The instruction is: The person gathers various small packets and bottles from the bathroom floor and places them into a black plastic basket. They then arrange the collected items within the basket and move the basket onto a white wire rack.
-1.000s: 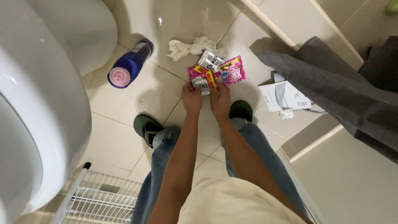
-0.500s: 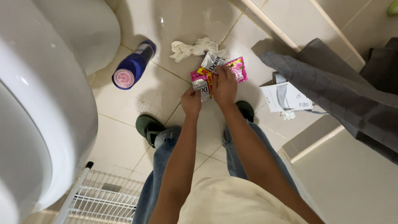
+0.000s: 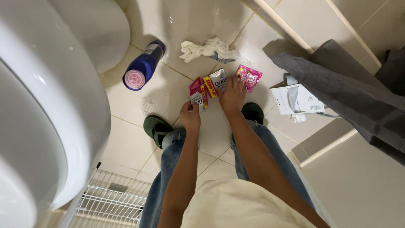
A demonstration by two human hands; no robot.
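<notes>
Fingers of both hands pinch silver-and-pink sachets point(image 3: 209, 86); left hand point(image 3: 190, 116) nearer, right hand point(image 3: 232, 96) farther, pink sachet point(image 3: 249, 77) just right

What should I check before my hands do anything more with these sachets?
1. Left hand grips the white and pink sachet: ok.
2. Right hand on the silver sachet: ok, touching; a firm grip cannot tell.
3. Loose pink sachet lies apart, right of the right hand: ok.
4. Floor dry: not ok, wet glints near the top.
5. Blue bottle lying on its side, away from both hands: ok.
6. Crumpled white cloth beyond the sachets, untouched: ok.
</notes>
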